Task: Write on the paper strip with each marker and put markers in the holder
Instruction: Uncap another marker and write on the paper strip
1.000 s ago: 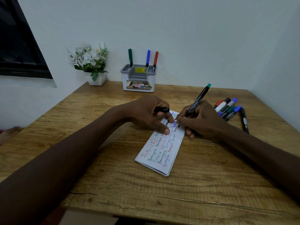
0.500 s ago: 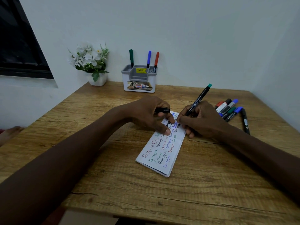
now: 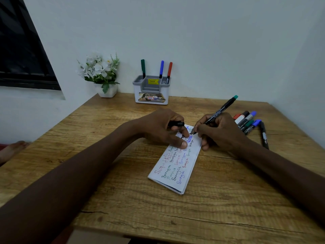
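A folded white paper strip (image 3: 177,166) covered in coloured handwriting lies in the middle of the wooden table. My right hand (image 3: 221,131) grips a black marker with a green end (image 3: 222,110), its tip touching the strip's far end. My left hand (image 3: 163,127) presses the strip down with its fingertips and holds the black cap (image 3: 176,123). The grey-and-white holder (image 3: 151,93) stands at the back by the wall with a green, a blue and a red marker upright in it.
Several loose markers (image 3: 247,121) lie on the table right of my right hand, a black one (image 3: 264,135) furthest right. A white pot of white flowers (image 3: 102,76) stands left of the holder. Walls close off the back and right; a dark window is at left.
The marker tip has shifted slightly on the far end of the strip as my right hand writes. My left hand stays in place on the paper.
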{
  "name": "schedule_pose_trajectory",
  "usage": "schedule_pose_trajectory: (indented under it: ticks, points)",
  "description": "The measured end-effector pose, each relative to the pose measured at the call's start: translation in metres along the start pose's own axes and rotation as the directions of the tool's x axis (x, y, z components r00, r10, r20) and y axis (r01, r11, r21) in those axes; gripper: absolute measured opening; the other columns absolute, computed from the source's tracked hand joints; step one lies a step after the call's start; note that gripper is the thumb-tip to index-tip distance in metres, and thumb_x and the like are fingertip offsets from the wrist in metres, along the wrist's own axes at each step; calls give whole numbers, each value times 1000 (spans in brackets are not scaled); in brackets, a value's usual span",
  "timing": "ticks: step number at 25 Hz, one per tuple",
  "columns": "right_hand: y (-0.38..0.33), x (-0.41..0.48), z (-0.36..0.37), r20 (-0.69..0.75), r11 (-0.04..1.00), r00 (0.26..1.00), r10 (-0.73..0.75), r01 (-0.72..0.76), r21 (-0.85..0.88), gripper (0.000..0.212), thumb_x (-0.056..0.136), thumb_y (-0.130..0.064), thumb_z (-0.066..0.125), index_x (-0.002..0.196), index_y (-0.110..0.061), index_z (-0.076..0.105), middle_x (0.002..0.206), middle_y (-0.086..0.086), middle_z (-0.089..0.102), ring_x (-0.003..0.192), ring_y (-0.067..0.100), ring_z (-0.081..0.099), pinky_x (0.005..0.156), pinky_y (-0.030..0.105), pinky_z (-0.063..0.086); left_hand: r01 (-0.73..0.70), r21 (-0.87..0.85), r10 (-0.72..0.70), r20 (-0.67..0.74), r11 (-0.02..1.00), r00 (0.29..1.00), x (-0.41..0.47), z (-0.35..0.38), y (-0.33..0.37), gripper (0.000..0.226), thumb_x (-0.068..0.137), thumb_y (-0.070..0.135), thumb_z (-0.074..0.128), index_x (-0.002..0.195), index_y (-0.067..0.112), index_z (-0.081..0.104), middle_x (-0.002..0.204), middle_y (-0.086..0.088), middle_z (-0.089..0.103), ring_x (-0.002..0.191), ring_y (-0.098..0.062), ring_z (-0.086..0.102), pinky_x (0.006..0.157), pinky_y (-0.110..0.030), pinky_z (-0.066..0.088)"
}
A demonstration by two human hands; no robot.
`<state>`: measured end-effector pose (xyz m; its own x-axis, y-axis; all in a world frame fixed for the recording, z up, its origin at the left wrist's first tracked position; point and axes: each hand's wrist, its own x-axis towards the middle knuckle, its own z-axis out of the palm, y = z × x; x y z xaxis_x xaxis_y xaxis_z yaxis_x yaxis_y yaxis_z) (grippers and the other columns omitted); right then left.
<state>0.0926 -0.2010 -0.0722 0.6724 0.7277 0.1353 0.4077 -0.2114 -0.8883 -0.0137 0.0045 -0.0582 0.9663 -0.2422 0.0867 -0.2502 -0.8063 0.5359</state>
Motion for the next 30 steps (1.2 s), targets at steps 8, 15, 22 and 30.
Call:
schedule_pose_trajectory:
  ticks: [8, 15, 22, 30]
  points:
    - [-2, -7, 2, 133, 981, 986, -97, 118, -155, 11, 90, -8, 69, 83, 0, 71, 51, 9, 65, 37, 17, 58, 40, 22, 45, 27, 34, -27, -8, 999, 1000, 1, 0, 2, 46, 73, 28, 91, 74, 5, 51, 68, 32, 63, 73, 12, 62, 68, -41, 52]
    - [2, -2, 1, 98, 990, 994, -52, 65, -125, 11, 90, -9, 69, 85, 0, 72, 56, 12, 69, 40, 16, 62, 43, 23, 48, 28, 30, -28, -4, 999, 1000, 2, 1, -1, 44, 73, 31, 91, 73, 12, 51, 74, 24, 68, 81, 3, 67, 72, -48, 55]
    - [3, 0, 1, 24, 1000, 1000, -8, 8, 6, 11, 91, -6, 69, 90, 5, 70, 61, 14, 70, 44, 16, 65, 45, 25, 53, 16, 9, -15, -80, 1000, 997, 2, 4, 0, 31, 92, 38, 72, 72, 18, 59, 64, 10, 62, 69, 0, 62, 59, -31, 46]
    - [6, 0, -1, -57, 962, 998, -13, 28, 273, 20, 81, -15, 81, 89, -7, 64, 67, 14, 66, 48, 16, 58, 48, 27, 53, 0, -17, -4, -219, 1000, 976, 6, 12, 2, 33, 106, 25, 52, 79, 30, 70, 72, 22, 65, 63, 5, 55, 63, -13, 36]
